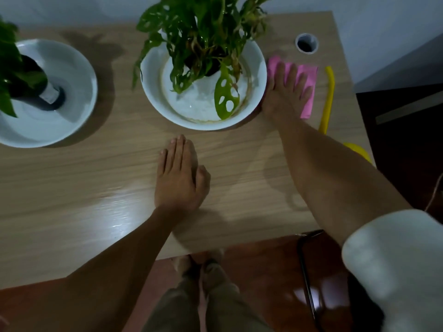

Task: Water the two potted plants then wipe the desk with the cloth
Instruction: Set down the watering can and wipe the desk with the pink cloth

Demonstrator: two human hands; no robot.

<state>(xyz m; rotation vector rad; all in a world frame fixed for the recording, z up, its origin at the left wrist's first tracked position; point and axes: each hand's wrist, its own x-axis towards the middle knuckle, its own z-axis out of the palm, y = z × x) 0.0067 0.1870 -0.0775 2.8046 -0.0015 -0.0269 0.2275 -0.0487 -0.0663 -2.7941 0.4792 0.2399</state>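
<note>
L hand (178, 178) lies flat on the desk (72, 188), fingers straight & together, holding nothing; R hand (285, 92) further out, fingers spread, pressing flat on the pink cloth (309, 92) near desk's R edge; yellow watering can (328, 99) just R of cloth; white bowl (203, 123) w/ holey-leaved plant (203, 32) just L of R hand; 2nd plant (9, 68) in another bowl (72, 68) far L; cable hole (306, 43) at back.

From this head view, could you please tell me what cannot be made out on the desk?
- Yellow watering can: its body is hidden behind the right forearm.
- Pink cloth: its middle is covered by the right hand.
- Left plant: cut off by the frame's left edge.
- Middle plant's pot: hidden under leaves.
</note>
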